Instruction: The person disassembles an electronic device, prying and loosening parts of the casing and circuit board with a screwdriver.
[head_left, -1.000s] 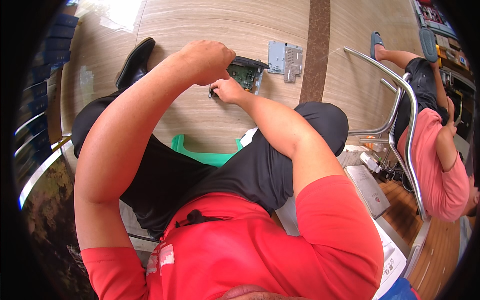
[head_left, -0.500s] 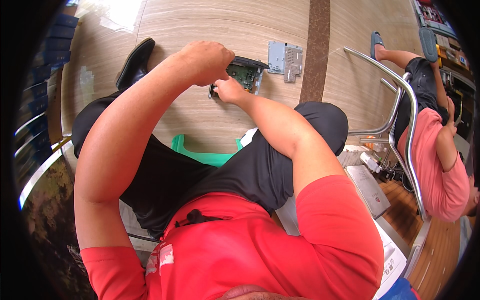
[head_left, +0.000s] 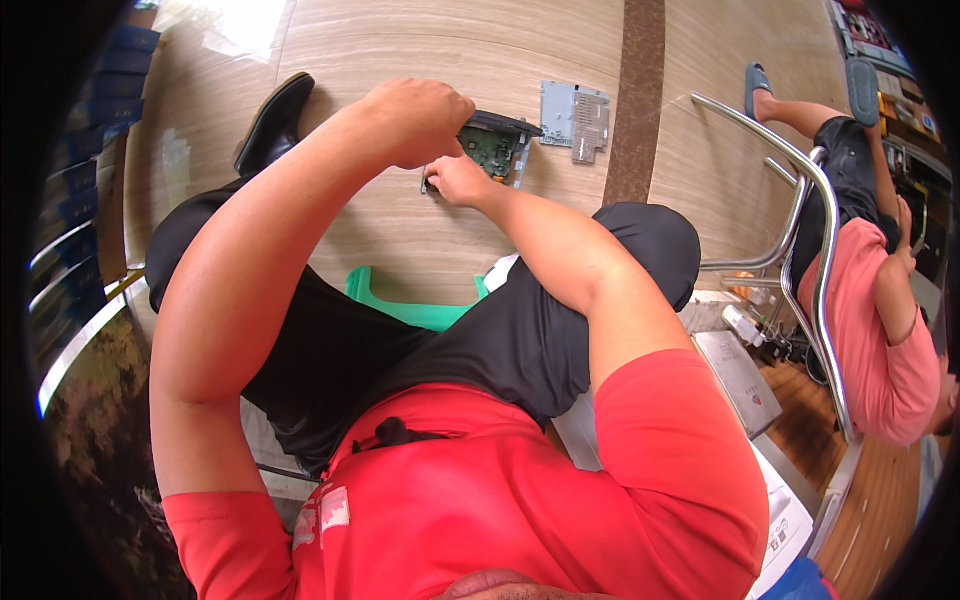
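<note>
The opened electronics casing (head_left: 507, 124), its green circuit board (head_left: 490, 150) bared, lies on the tiled floor (head_left: 370, 240) ahead of the person. At its 10 o'clock, the left hand (head_left: 418, 122) is bent with fingers curled; whether they grip anything cannot be told. At 7 o'clock, the right hand's (head_left: 460, 182) fingers are drawn in narrowly at the casing's corner, any hold hidden. Grey metal plates (head_left: 575, 118) lie at 2 o'clock. The step looks like close work inside the casing; the next move seems to call for steadying it.

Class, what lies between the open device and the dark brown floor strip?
In the head view, flat grey panels lie between the open device and the strip.
</note>
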